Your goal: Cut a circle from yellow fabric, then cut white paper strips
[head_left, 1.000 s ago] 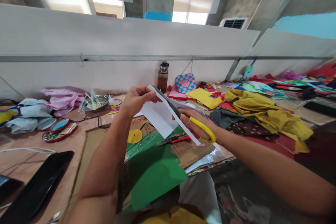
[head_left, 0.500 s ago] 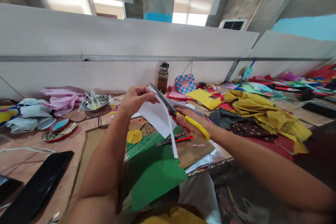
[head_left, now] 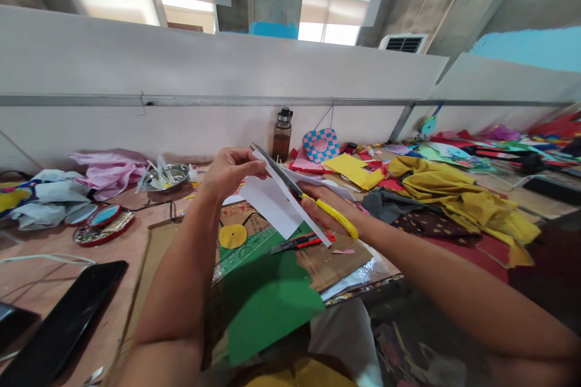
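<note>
My left hand (head_left: pixel 229 172) pinches the upper end of a white sheet of paper (head_left: pixel 275 208) in front of me. In my right hand (head_left: pixel 330 196) is a pair of scissors (head_left: pixel 336 216) with yellow handles, its blades lying along the paper's edge and pointing up toward the left hand. A narrow white paper strip (head_left: pixel 318 227) hangs off beside the blades. Below lie a red-and-black utility knife (head_left: pixel 302 242), a yellow paper disc (head_left: pixel 233 236), a green ruler (head_left: pixel 245 249) and a green sheet (head_left: pixel 267 302) on brown cardboard (head_left: pixel 333 266).
A dark bottle (head_left: pixel 282 133) stands by the wall, near a pink-and-blue checkered piece (head_left: pixel 321 145). To the left are a metal bowl (head_left: pixel 175 176), an open red case (head_left: pixel 102 227) and a black phone (head_left: pixel 68 320). Mustard cloth (head_left: pixel 454 193) is heaped on the right.
The strip's free end has swung to the right and up, away from the green sheet. The scissors have shifted slightly left; both hands keep their hold.
</note>
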The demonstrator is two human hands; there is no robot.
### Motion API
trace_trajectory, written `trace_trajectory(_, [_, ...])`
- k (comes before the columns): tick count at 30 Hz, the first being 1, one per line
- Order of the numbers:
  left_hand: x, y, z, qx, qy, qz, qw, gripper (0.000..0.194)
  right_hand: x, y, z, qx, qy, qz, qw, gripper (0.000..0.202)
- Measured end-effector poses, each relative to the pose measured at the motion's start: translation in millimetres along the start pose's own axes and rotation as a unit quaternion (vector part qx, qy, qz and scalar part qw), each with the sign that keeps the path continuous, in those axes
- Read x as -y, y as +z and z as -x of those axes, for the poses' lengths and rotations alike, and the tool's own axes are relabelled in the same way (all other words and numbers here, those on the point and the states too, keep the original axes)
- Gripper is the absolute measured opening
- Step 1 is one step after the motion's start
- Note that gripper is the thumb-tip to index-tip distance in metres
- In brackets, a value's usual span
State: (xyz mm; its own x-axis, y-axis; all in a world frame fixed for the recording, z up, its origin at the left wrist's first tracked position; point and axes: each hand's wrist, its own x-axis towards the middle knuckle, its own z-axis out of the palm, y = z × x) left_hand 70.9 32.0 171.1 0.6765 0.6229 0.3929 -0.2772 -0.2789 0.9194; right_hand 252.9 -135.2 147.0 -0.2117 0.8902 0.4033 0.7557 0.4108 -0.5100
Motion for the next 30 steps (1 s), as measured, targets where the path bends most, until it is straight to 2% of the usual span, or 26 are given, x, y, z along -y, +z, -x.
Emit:
trace_trajectory(7, [-2, 0.1, 1, 0.006, 0.001, 0.01, 1.0, 0.016, -2, 1, -1, -0.006, -0.005, 0.005, 1.0, 0.067])
trace_trajectory(13, [-1, -0.4, 0, 0.011, 0.006, -0.003, 1.0, 0.016, -4, 6, 0, -0.026, 0.024, 0.014, 0.999, 0.077])
trace_trajectory(22, [12, -1.8, -5, 0.001, 0.001, -0.017, 1.0, 0.018, -1, 10, 4, -0.025, 0.125, -0.088, 0.988, 0.055])
trace_trajectory(26, [20, -4.0, -8, 0.013, -0.024, -0.063, 0.998, 0.022, -14, 8, 5, -0.056, 0.144, -0.087, 0.984, 0.053])
trace_trajectory(30, [24, -5.1, -9, 0.005, -0.037, -0.087, 0.996, 0.023, -42, -2, 4, -0.128, 0.24, -0.03, 0.962, 0.047])
